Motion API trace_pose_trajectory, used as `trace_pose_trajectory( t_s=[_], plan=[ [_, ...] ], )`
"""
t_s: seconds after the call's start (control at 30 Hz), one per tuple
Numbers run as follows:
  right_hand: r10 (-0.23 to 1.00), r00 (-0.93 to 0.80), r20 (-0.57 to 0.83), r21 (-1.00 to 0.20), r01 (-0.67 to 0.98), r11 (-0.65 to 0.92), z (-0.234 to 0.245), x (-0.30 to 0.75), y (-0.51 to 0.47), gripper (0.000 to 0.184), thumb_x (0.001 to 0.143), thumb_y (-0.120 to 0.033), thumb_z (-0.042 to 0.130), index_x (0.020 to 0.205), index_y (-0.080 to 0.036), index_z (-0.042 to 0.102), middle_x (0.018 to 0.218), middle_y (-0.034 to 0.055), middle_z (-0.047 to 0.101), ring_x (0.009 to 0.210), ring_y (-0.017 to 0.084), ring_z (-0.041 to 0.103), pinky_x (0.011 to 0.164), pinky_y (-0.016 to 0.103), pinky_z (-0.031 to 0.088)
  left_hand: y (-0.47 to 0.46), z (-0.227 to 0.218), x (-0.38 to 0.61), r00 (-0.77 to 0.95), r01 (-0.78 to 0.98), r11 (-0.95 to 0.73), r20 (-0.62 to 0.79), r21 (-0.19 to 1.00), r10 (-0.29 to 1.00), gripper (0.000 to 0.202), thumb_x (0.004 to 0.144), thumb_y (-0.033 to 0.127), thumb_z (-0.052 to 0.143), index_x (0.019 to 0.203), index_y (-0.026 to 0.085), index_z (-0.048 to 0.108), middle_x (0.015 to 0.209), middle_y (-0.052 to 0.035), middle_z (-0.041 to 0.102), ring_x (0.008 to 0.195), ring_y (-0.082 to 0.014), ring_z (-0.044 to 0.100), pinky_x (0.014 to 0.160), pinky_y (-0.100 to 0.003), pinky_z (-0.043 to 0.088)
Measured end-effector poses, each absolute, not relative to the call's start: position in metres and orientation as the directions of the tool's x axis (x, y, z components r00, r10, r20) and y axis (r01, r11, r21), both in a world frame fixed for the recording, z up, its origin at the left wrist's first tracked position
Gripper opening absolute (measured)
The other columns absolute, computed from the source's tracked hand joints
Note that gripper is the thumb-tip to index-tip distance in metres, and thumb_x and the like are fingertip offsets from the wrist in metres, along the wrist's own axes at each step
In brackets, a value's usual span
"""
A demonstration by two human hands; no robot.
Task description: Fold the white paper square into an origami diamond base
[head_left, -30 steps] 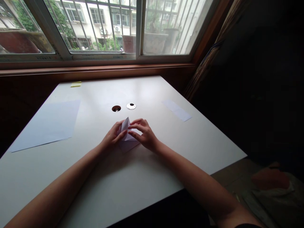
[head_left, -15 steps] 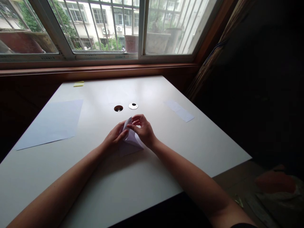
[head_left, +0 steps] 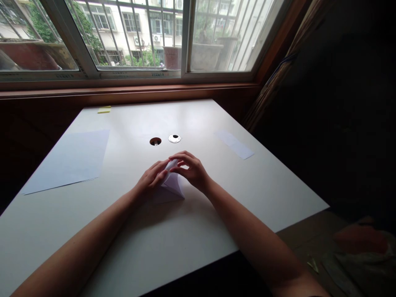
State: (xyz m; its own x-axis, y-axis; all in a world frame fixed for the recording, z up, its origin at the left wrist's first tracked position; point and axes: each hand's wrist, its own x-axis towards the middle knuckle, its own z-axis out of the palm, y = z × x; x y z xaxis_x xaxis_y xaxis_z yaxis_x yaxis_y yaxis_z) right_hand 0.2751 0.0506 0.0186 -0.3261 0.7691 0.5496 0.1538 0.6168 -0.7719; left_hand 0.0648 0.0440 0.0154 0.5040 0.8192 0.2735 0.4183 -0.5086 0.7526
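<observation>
A folded sheet of white paper (head_left: 171,190) is between my hands near the middle of the white table. Its lower part shows creases and a triangular flap, and its upper end stands up between my fingers. My left hand (head_left: 152,175) grips the paper from the left, thumb in front and fingers behind. From the right, my right hand (head_left: 193,169) pinches the top of the paper with bent fingers. Part of the upper fold is hidden by the fingers.
Flat white sheets (head_left: 68,161) lie on the left of the table (head_left: 198,235). A narrow paper strip (head_left: 236,144) lies to the right. Beyond my hands are a round hole (head_left: 155,141) and its metal cover (head_left: 175,138). A yellow pad (head_left: 104,109) sits at the back edge.
My right hand has shifted slightly right and its fingers now close over the paper's top. The upright tip of the paper, seen sticking up earlier, is now lower and mostly covered by fingers.
</observation>
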Motion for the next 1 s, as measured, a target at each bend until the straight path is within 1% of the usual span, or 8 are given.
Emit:
trace_pose_trajectory(
  t_s=[0.13,0.3,0.37,0.47,0.53,0.67,0.83,1.0],
  plan=[
    [0.795,-0.285,0.535,-0.809,0.097,0.580,0.014,0.275,0.052,0.037,0.084,-0.037,0.072,0.118,-0.027,0.062,0.110,0.0040,0.063,0.092,0.016,0.065,0.082,0.034,0.061,0.045,0.012,0.065,0.519,0.380,-0.547,0.317,0.746,0.794,0.050,0.099,0.046,0.038,0.145,0.026,0.045,0.138,-0.0088,0.055,0.122,-0.0276,0.055,0.102,-0.038,0.044],
    [0.848,-0.167,0.503,-0.859,0.009,0.512,0.009,0.273,0.054,0.041,0.076,-0.035,0.080,0.109,-0.026,0.058,0.100,0.0006,0.064,0.085,0.016,0.067,0.078,0.034,0.061,0.047,0.008,0.064,0.521,0.384,-0.548,0.315,0.743,0.793,0.055,0.098,0.047,0.043,0.148,0.025,0.041,0.137,-0.0097,0.054,0.115,-0.0267,0.058,0.099,-0.037,0.046],
    [0.854,-0.143,0.501,-0.863,-0.010,0.505,0.010,0.273,0.052,0.035,0.076,-0.035,0.081,0.100,-0.025,0.058,0.098,0.0002,0.063,0.085,0.016,0.067,0.077,0.033,0.061,0.048,0.008,0.064,0.525,0.389,-0.548,0.310,0.741,0.792,0.054,0.099,0.046,0.043,0.148,0.024,0.040,0.135,-0.0101,0.055,0.115,-0.0262,0.057,0.098,-0.037,0.046],
    [0.840,-0.163,0.517,-0.851,0.011,0.526,0.014,0.273,0.049,0.021,0.080,-0.036,0.077,0.088,-0.022,0.064,0.101,0.0026,0.061,0.091,0.017,0.065,0.078,0.033,0.061,0.048,0.007,0.063,0.531,0.386,-0.553,0.312,0.738,0.788,0.053,0.100,0.044,0.042,0.149,0.024,0.040,0.135,-0.0102,0.054,0.116,-0.0256,0.057,0.099,-0.037,0.046],
    [0.839,-0.166,0.517,-0.848,0.033,0.529,0.017,0.273,0.047,0.017,0.083,-0.037,0.074,0.089,-0.022,0.068,0.102,0.0039,0.061,0.093,0.017,0.065,0.080,0.033,0.061,0.048,0.007,0.063,0.524,0.389,-0.554,0.317,0.736,0.790,0.053,0.100,0.043,0.042,0.149,0.025,0.039,0.136,-0.0103,0.053,0.117,-0.0255,0.056,0.100,-0.037,0.045],
    [0.866,-0.127,0.484,-0.867,0.063,0.494,0.019,0.272,0.046,0.018,0.085,-0.039,0.070,0.091,-0.022,0.071,0.103,0.0052,0.061,0.096,0.018,0.064,0.079,0.032,0.061,0.049,0.003,0.062,0.518,0.377,-0.582,0.357,0.721,0.777,0.052,0.100,0.041,0.043,0.149,0.025,0.039,0.135,-0.0103,0.053,0.117,-0.0244,0.055,0.101,-0.037,0.045],
    [0.876,-0.130,0.465,-0.880,0.040,0.473,0.017,0.270,0.048,0.018,0.086,-0.039,0.070,0.093,-0.023,0.074,0.106,0.0059,0.061,0.101,0.019,0.063,0.085,0.035,0.059,0.049,0.001,0.062,0.534,0.364,-0.618,0.387,0.697,0.752,0.051,0.101,0.038,0.042,0.150,0.026,0.037,0.136,-0.0100,0.051,0.118,-0.0231,0.055,0.101,-0.035,0.045],
    [0.892,-0.122,0.435,-0.899,-0.008,0.437,0.015,0.265,0.049,0.019,0.084,-0.041,0.071,0.090,-0.023,0.072,0.106,0.0052,0.061,0.099,0.018,0.064,0.084,0.034,0.058,0.048,0.003,0.063,0.529,0.366,-0.645,0.420,0.671,0.737,0.051,0.101,0.037,0.042,0.150,0.026,0.036,0.139,-0.0104,0.051,0.121,-0.0237,0.054,0.102,-0.036,0.045]
  ],
)
